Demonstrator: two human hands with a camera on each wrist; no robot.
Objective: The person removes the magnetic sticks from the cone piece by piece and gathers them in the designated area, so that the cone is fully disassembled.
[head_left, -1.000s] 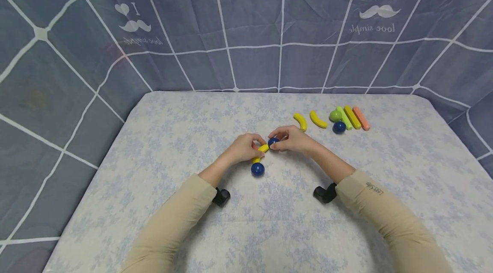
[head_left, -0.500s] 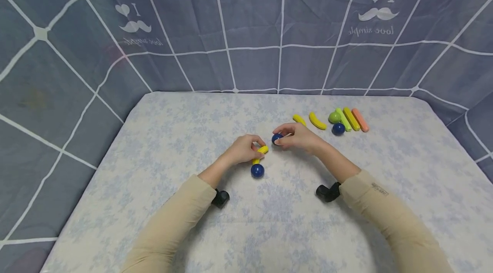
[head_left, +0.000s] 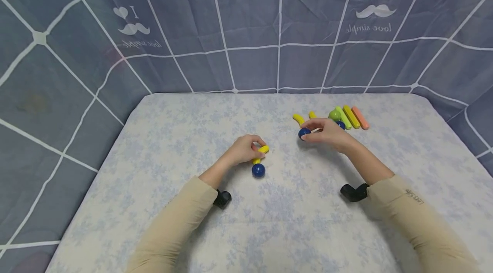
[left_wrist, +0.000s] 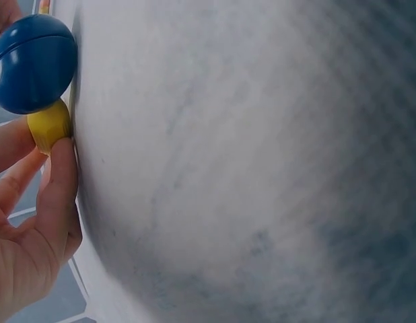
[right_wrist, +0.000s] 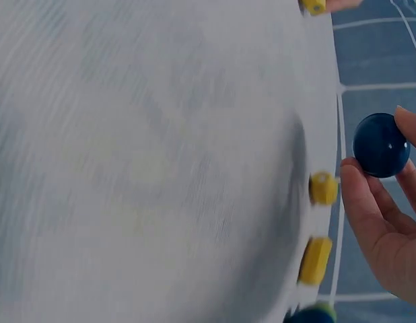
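In the head view my left hand (head_left: 244, 149) pinches a curved yellow toy banana (head_left: 264, 149) on the table. A glossy blue ball (head_left: 258, 170) sits at the banana's near end; in the left wrist view this blue ball (left_wrist: 34, 64), with a seam line, overlaps the banana (left_wrist: 50, 126). My right hand (head_left: 325, 132) holds a second blue ball (head_left: 304, 134) between thumb and fingers, near the far yellow bananas. The right wrist view shows that blue ball (right_wrist: 382, 145) raised off the cloth, its shadow falling on the table.
Beyond my right hand lie two more yellow bananas (head_left: 298, 118), one partly hidden by the hand. To their right are a green ball (head_left: 334, 115), a partly hidden blue ball (head_left: 340, 124), and green, yellow and orange sticks (head_left: 360, 117). A patterned cloth covers the table (head_left: 185, 127); a grey-blue curtain (head_left: 254, 67) hangs behind.
My right hand has moved right with the blue ball, away from the far end of the banana in my left hand. The left hand has stayed in place.
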